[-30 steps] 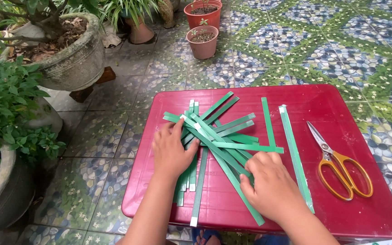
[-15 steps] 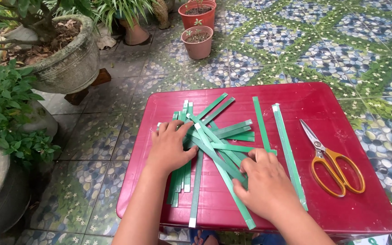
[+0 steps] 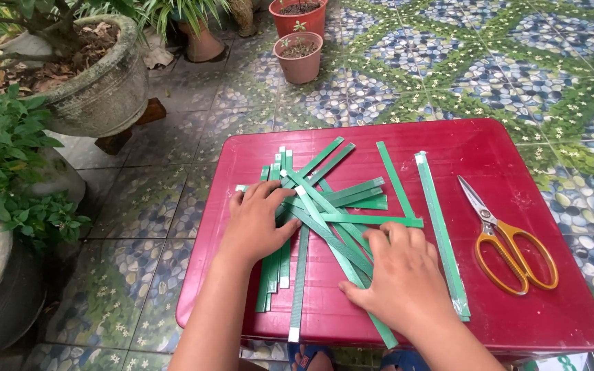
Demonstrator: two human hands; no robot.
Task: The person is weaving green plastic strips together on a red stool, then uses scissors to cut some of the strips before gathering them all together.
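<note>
Your left hand [image 3: 256,227] and right hand [image 3: 400,278] lie flat, fingers spread, grip clamped on nothing, pressing the crossed green strips [image 3: 331,206] at the red surface's [image 3: 517,151] middle. Scissors [image 3: 510,237] lie right, apart.

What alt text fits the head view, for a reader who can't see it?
Two bare hands press on a crossed pile of green strips on a red table: left hand on the pile's left, right hand at its lower right. Yellow-handled scissors lie untouched to the right; potted plants stand on the patterned tile floor.
</note>
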